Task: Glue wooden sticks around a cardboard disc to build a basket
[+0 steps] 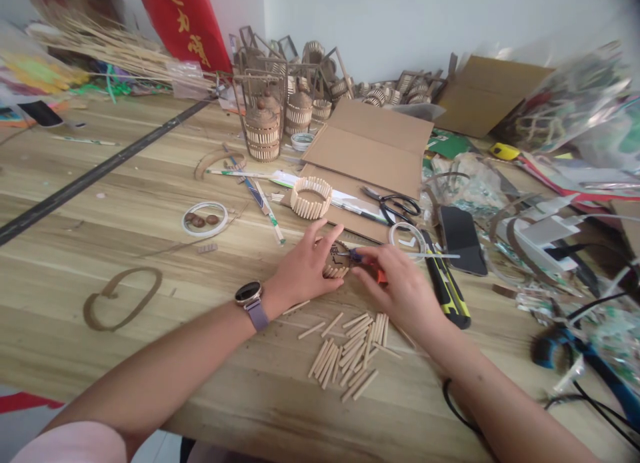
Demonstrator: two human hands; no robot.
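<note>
My left hand (306,266), with a watch on its wrist, lies with fingers spread over a small row of short wooden sticks (335,271) on the wooden table (150,249). Facing it, my right hand (400,286) is closed in a pinch on a small tool with an orange and purple handle (367,263), its tip at the sticks. Just below both hands lies a loose pile of short cut sticks (347,356). A finished ring of upright sticks (311,197) rests on a flat piece of cardboard (370,149) beyond my fingers.
Scissors (395,206), a tape ring (407,239), a yellow-black utility knife (445,286) and a black phone (463,239) lie to the right. Small stick baskets (280,116) crowd the back. A white ring holding beads (205,219) and a cardboard loop (120,296) lie left.
</note>
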